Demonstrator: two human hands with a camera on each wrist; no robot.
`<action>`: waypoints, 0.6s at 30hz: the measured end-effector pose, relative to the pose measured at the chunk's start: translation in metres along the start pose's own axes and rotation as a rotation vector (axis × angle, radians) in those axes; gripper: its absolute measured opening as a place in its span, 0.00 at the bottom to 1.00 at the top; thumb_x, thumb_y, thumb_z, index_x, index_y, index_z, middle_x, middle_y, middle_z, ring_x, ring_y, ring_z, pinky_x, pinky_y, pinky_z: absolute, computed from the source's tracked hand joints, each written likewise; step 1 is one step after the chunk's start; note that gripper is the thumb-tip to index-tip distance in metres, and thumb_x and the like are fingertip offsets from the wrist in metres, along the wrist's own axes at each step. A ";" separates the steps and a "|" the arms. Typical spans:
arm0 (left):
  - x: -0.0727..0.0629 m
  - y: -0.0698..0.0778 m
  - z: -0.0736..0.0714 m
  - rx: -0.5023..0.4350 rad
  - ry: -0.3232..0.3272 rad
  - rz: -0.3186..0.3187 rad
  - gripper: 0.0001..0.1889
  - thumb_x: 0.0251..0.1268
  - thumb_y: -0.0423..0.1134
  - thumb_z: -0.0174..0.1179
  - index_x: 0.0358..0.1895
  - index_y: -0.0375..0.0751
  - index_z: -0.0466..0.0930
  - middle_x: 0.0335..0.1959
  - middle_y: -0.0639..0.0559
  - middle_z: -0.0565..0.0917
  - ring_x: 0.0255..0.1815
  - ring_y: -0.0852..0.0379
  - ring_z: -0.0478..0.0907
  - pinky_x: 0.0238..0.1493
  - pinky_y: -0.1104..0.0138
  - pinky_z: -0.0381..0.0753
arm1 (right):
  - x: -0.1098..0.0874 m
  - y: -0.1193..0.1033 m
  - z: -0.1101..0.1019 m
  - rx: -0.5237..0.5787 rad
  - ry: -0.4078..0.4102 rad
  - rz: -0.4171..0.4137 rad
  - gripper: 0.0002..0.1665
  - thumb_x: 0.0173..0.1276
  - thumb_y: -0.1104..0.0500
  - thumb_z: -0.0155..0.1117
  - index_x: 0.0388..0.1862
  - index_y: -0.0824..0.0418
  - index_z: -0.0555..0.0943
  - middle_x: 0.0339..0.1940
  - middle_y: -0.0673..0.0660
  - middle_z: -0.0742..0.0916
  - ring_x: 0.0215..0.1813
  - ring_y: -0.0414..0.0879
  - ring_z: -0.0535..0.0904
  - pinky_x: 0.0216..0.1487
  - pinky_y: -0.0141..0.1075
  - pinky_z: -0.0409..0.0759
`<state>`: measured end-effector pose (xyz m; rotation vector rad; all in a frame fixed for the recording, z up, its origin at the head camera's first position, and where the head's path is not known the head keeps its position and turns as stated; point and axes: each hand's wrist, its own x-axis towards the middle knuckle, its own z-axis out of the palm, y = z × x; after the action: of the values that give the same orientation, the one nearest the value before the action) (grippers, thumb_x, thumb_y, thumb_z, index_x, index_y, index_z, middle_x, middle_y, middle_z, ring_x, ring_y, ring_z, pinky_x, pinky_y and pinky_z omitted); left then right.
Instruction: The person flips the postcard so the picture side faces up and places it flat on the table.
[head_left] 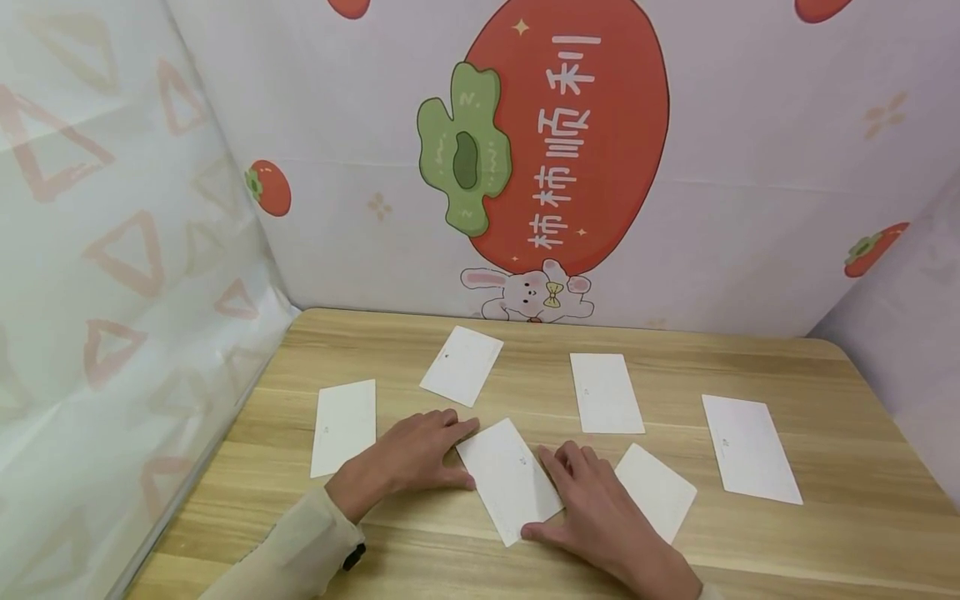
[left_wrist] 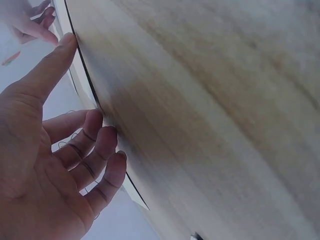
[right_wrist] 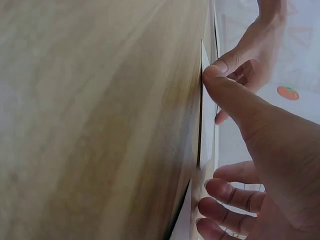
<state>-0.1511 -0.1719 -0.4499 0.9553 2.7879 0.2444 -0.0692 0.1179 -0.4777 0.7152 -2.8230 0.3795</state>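
Observation:
A white card [head_left: 506, 475] with a small printed mark lies tilted on the wooden table between two bare hands. My left hand [head_left: 420, 450] holds it at the left corner, index finger on the upper short edge and thumb on the left long edge. At the opposite corner my right hand [head_left: 592, 508] holds it, its index finger along the right long edge and the thumb at the lower short edge. In the right wrist view the card [right_wrist: 206, 120] appears nearly edge-on under the thumb. Part of another white card [head_left: 656, 492] is hidden behind the right hand.
More white cards lie around the hands: one [head_left: 345, 425] at left, one [head_left: 462, 365] at back left, one [head_left: 607, 393] at back right, one [head_left: 752, 450] at far right. A printed cloth backdrop [head_left: 735, 233] rises behind the table [head_left: 847, 550].

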 end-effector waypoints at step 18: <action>-0.001 0.002 0.003 -0.138 0.044 0.001 0.37 0.65 0.56 0.78 0.74 0.44 0.81 0.54 0.55 0.79 0.45 0.62 0.72 0.44 0.67 0.75 | -0.002 -0.003 0.002 -0.005 -0.001 -0.002 0.54 0.56 0.22 0.76 0.67 0.60 0.84 0.48 0.49 0.79 0.45 0.42 0.71 0.45 0.39 0.72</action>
<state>-0.1484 -0.1711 -0.4522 0.9296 2.7671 0.4566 -0.0663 0.1152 -0.4790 0.7175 -2.8226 0.3718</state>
